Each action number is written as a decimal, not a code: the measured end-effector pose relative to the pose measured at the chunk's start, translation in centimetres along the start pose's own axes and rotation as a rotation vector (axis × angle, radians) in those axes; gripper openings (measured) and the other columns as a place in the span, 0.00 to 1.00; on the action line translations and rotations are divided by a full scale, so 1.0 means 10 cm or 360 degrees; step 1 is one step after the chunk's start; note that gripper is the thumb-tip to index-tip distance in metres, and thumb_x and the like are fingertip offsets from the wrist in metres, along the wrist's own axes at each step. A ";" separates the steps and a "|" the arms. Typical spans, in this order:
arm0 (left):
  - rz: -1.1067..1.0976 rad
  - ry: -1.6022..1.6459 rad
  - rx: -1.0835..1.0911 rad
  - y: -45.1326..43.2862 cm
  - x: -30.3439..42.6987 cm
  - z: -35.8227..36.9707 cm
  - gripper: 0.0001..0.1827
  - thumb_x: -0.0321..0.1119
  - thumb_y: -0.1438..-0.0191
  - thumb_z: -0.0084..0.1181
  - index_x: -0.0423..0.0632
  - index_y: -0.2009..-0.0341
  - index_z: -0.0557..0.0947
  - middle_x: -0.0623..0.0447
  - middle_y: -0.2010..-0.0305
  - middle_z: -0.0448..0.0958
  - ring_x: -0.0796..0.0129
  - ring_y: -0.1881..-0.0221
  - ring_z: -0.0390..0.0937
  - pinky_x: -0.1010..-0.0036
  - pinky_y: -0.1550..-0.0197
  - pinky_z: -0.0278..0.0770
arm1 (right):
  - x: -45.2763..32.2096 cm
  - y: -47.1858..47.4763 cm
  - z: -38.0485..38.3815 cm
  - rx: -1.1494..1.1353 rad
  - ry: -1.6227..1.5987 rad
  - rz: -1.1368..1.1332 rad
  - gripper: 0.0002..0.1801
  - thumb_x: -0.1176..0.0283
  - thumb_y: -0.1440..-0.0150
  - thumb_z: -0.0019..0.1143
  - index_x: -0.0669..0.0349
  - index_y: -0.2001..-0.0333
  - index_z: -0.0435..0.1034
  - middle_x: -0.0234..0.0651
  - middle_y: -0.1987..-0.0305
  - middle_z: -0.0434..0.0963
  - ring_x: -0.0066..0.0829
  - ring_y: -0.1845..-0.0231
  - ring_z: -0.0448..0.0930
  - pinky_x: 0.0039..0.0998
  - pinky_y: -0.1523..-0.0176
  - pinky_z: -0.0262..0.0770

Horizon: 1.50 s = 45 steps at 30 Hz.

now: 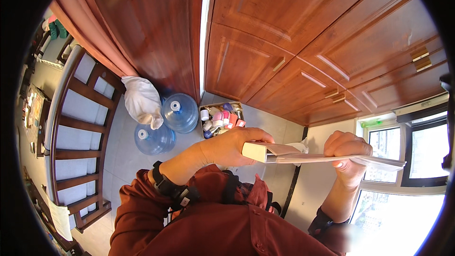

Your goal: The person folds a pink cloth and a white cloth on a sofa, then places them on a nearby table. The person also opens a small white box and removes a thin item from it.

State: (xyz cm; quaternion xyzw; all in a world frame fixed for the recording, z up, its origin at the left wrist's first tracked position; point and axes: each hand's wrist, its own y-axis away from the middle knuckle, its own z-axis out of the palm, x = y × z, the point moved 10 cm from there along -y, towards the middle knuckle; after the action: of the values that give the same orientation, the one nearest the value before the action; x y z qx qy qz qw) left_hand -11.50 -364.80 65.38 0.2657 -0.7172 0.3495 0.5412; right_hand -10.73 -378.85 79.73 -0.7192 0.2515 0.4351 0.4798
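Note:
My left hand (pixel 231 147) grips the end of a pale, narrow cardboard box (pixel 255 152), whose open side shows a dark gap. Thin, layered flat panels (pixel 309 158) run from it to the right, seen nearly edge-on. My right hand (pixel 347 153) pinches those panels, fingers above and thumb below. Beyond that hand a whitish flap (pixel 385 163) sticks out. Whether box and panels are one piece, I cannot tell. Both hands are raised in front of my chest.
On the tiled floor stand two blue water jugs (pixel 180 113), a white cloth bundle (pixel 142 99) and an open carton (pixel 241 106) of bottles and small packages. Wooden cabinets (pixel 249 57) rise ahead. A slatted bed frame (pixel 83 124) is at left, a window (pixel 384 149) at right.

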 end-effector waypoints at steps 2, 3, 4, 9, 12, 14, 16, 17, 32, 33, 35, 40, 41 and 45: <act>-0.0008 -0.0022 0.0007 0.02 0.00 0.00 0.25 0.24 0.59 0.59 0.45 0.53 0.73 0.50 0.57 0.75 0.60 0.58 0.75 0.72 0.55 0.72 | -0.01 0.01 0.00 -0.0013 0.0079 -0.0023 0.14 0.68 0.59 0.68 0.67 0.75 0.73 0.42 0.78 0.76 0.31 0.80 0.74 0.26 0.76 0.64; -0.0048 0.0035 0.0004 0.02 -0.03 0.01 0.26 0.24 0.62 0.60 0.45 0.53 0.73 0.49 0.56 0.75 0.59 0.56 0.74 0.71 0.53 0.70 | 0.02 0.01 -0.01 -0.0015 0.0093 0.0019 0.14 0.68 0.59 0.68 0.68 0.75 0.73 0.43 0.77 0.76 0.31 0.80 0.74 0.26 0.76 0.65; -0.0099 0.0065 -0.0007 0.03 -0.06 0.02 0.27 0.23 0.64 0.61 0.45 0.53 0.74 0.47 0.56 0.74 0.58 0.54 0.73 0.71 0.51 0.68 | 0.05 0.01 -0.01 -0.0015 0.0108 0.0061 0.14 0.68 0.59 0.68 0.68 0.75 0.73 0.43 0.77 0.76 0.31 0.80 0.74 0.26 0.75 0.65; -0.0068 0.0075 -0.0004 0.03 -0.05 0.03 0.26 0.24 0.63 0.60 0.45 0.54 0.74 0.48 0.56 0.75 0.58 0.55 0.73 0.70 0.51 0.68 | 0.00 0.01 0.05 -0.0137 0.0062 0.0022 0.13 0.69 0.60 0.68 0.69 0.75 0.74 0.44 0.76 0.77 0.33 0.79 0.75 0.26 0.75 0.66; 0.0064 -0.0030 0.0023 0.02 0.04 0.02 0.22 0.26 0.58 0.59 0.44 0.54 0.73 0.49 0.58 0.75 0.58 0.58 0.75 0.71 0.55 0.72 | -0.05 0.01 0.12 -0.0257 0.0138 0.0019 0.13 0.72 0.61 0.68 0.69 0.73 0.75 0.45 0.76 0.77 0.33 0.78 0.75 0.27 0.75 0.66; 0.0053 -0.0055 -0.0004 0.02 0.03 0.04 0.22 0.26 0.58 0.59 0.44 0.54 0.73 0.49 0.58 0.75 0.58 0.58 0.75 0.71 0.55 0.72 | -0.05 0.01 0.18 -0.0356 0.0232 0.0058 0.13 0.72 0.61 0.68 0.69 0.73 0.75 0.44 0.76 0.77 0.32 0.78 0.74 0.27 0.75 0.66; -0.0029 -0.0010 -0.0029 0.02 -0.02 0.06 0.25 0.24 0.62 0.61 0.45 0.54 0.74 0.49 0.57 0.75 0.57 0.55 0.73 0.70 0.51 0.69 | -0.05 0.00 0.22 -0.0416 0.0285 0.0092 0.12 0.72 0.60 0.67 0.69 0.73 0.75 0.44 0.76 0.76 0.31 0.79 0.74 0.26 0.75 0.66; -0.0057 0.0019 -0.0046 0.02 -0.03 0.07 0.27 0.24 0.64 0.62 0.46 0.54 0.74 0.49 0.57 0.75 0.57 0.54 0.72 0.69 0.49 0.67 | -0.04 -0.01 0.21 -0.0418 0.0296 0.0113 0.12 0.72 0.60 0.67 0.69 0.73 0.75 0.44 0.76 0.76 0.31 0.79 0.74 0.26 0.75 0.66; -0.0239 0.0214 -0.0045 0.02 -0.14 0.10 0.27 0.22 0.63 0.61 0.45 0.53 0.74 0.49 0.56 0.74 0.62 0.54 0.72 0.71 0.49 0.67 | 0.03 0.03 0.37 -0.0581 0.0320 -0.0038 0.17 0.57 0.56 0.63 0.61 0.74 0.74 0.44 0.68 0.80 0.33 0.69 0.72 0.28 0.69 0.66; -0.0232 0.0208 -0.0030 0.02 -0.14 0.09 0.27 0.22 0.63 0.61 0.45 0.53 0.74 0.48 0.56 0.74 0.62 0.54 0.72 0.71 0.49 0.67 | 0.04 0.04 0.39 -0.0585 0.0292 -0.0051 0.17 0.56 0.55 0.62 0.60 0.74 0.74 0.44 0.67 0.80 0.34 0.68 0.72 0.29 0.68 0.67; -0.0226 0.0198 -0.0032 0.01 -0.13 0.08 0.27 0.22 0.63 0.61 0.45 0.53 0.74 0.48 0.57 0.74 0.62 0.54 0.71 0.71 0.49 0.67 | 0.06 0.04 0.38 -0.0518 0.0197 -0.0016 0.18 0.56 0.53 0.60 0.61 0.73 0.72 0.44 0.67 0.80 0.35 0.66 0.72 0.30 0.66 0.68; -0.0233 0.0218 -0.0062 0.00 -0.11 0.10 0.28 0.23 0.64 0.61 0.44 0.53 0.74 0.48 0.56 0.74 0.61 0.53 0.71 0.70 0.48 0.66 | 0.12 0.09 0.36 -0.0339 0.0008 0.0150 0.21 0.53 0.50 0.57 0.61 0.73 0.66 0.47 0.67 0.79 0.40 0.65 0.74 0.34 0.62 0.71; -0.0228 0.0224 -0.0074 -0.01 -0.10 0.11 0.28 0.23 0.64 0.61 0.44 0.53 0.74 0.48 0.56 0.74 0.61 0.53 0.71 0.70 0.48 0.66 | 0.15 0.11 0.33 -0.0239 -0.0073 0.0229 0.21 0.52 0.50 0.57 0.61 0.74 0.66 0.48 0.67 0.79 0.40 0.65 0.75 0.35 0.62 0.71; -0.0306 0.0263 -0.0094 -0.01 -0.14 0.14 0.28 0.23 0.64 0.61 0.44 0.53 0.74 0.48 0.55 0.73 0.62 0.52 0.70 0.70 0.48 0.65 | 0.11 0.14 0.31 -0.0144 -0.0200 0.0205 0.23 0.52 0.51 0.58 0.63 0.72 0.67 0.51 0.68 0.78 0.41 0.67 0.76 0.36 0.62 0.72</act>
State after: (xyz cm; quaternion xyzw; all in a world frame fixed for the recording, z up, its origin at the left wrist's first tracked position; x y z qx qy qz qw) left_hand -11.84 -365.97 63.83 0.2875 -0.6514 0.2953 0.6370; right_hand -12.51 -376.57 77.63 -0.6938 0.2467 0.5203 0.4326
